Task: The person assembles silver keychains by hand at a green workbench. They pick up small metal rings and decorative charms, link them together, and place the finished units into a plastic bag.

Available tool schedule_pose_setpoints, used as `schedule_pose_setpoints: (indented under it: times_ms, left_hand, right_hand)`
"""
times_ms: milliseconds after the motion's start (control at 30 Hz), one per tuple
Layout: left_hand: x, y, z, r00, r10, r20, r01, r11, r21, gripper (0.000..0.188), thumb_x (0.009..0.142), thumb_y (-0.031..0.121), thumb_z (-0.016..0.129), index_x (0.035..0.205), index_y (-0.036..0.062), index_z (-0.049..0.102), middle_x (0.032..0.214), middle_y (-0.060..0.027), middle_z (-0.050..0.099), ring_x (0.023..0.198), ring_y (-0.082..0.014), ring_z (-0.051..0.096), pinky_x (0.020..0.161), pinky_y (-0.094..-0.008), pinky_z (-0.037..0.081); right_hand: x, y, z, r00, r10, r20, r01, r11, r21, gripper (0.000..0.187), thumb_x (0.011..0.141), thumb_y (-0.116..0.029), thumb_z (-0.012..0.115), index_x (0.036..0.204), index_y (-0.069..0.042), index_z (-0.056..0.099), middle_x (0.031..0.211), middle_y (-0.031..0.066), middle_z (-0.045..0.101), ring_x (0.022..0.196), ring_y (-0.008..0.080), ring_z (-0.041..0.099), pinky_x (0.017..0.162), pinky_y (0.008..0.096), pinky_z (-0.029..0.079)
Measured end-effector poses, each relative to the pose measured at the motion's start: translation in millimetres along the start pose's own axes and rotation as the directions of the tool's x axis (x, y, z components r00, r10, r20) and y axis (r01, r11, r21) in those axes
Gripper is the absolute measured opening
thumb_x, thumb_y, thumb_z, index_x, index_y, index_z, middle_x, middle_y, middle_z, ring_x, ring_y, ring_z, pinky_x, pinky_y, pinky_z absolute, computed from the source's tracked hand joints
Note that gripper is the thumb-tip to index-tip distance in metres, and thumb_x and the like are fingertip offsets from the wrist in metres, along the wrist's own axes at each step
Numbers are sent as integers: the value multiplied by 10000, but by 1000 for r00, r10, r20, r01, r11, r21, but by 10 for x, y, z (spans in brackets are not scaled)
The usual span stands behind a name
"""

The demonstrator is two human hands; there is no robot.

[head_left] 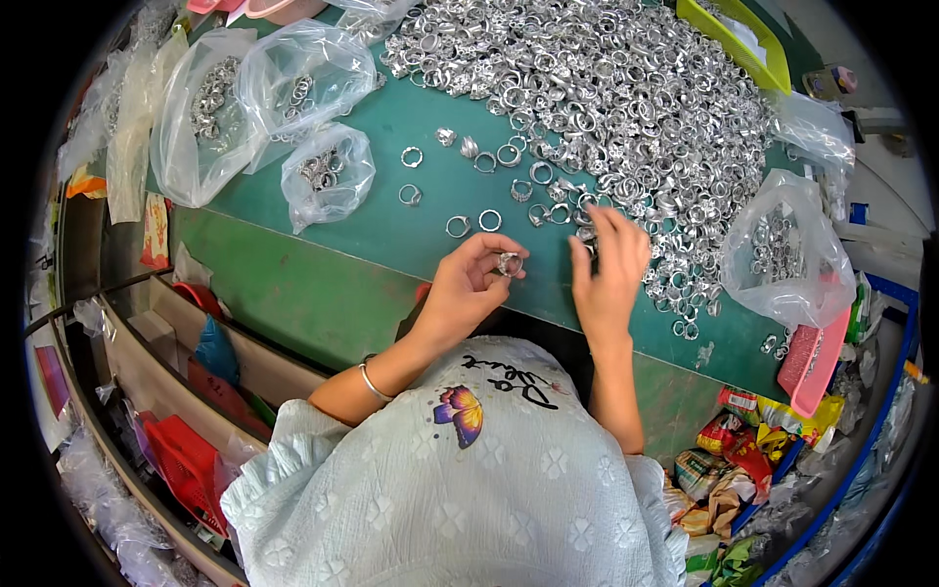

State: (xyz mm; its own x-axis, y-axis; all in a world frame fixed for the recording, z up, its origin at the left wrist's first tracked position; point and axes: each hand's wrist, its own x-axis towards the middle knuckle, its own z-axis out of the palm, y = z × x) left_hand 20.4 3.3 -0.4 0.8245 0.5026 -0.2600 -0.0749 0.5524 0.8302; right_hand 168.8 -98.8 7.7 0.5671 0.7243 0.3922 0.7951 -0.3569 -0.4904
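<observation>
My left hand (468, 286) holds a small silver metal ring (510, 263) between thumb and fingertips, just above the near edge of the green table (323, 284). My right hand (611, 264) reaches into the near edge of a big heap of silver rings (626, 98), its fingers pinching at rings there; what it grips is hidden by the fingers. Loose single rings (489, 220) lie scattered on the green surface beyond my left hand. A silver bangle sits on my left wrist (373, 383).
Clear plastic bags holding rings (328, 176) lie at the back left, another bag (787, 249) at the right. A yellow-green tray (748, 39) stands at the back right, a pink tray (817, 357) at the right edge. Snack packets (743, 450) and red baskets (186, 460) sit below the table.
</observation>
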Motion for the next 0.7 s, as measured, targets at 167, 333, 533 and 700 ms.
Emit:
schedule_pose_setpoints:
  times_ms: [167, 333, 533, 700]
  left_hand:
    - [-2, 158, 43, 996, -82, -16, 83, 995, 61, 354, 812, -74, 556, 1158, -17, 506, 1091, -109, 600, 891, -118, 589, 739, -208, 468]
    - [-75, 209, 124, 995, 31, -92, -10, 975, 223, 355, 783, -62, 624, 1131, -21, 561, 1053, -107, 626, 807, -105, 608, 683, -214, 503]
    - [-87, 253, 121, 961, 274, -27, -204, 775, 598, 349, 707, -33, 720, 1042, -15, 621, 894, -73, 631, 721, -77, 585, 594, -190, 492]
    - [-70, 251, 112, 946, 324, -17, -236, 723, 649, 335, 683, 45, 759, 987, -2, 628, 783, -61, 601, 589, -92, 562, 525, -208, 470]
  right_hand:
    - [-46, 80, 57, 995, 19, 100, -9, 994, -105, 349, 744, -91, 664, 1077, -48, 572, 1155, 102, 503, 1084, 306, 443, 909, 421, 322]
    - [44, 144, -41, 997, 82, -5, -81, 978, -193, 424, 764, -172, 676, 1146, -41, 549, 1262, 142, 450, 1177, 339, 389, 945, 466, 299]
    - [-1, -50, 98, 981, -36, 192, 67, 985, -157, 489, 769, -210, 669, 1202, -48, 510, 1388, 167, 336, 1287, 379, 292, 986, 502, 287]
    - [-36, -88, 107, 907, -202, 370, 209, 978, 20, 408, 801, -114, 605, 1196, -59, 520, 1328, 120, 429, 1268, 312, 366, 1004, 464, 307]
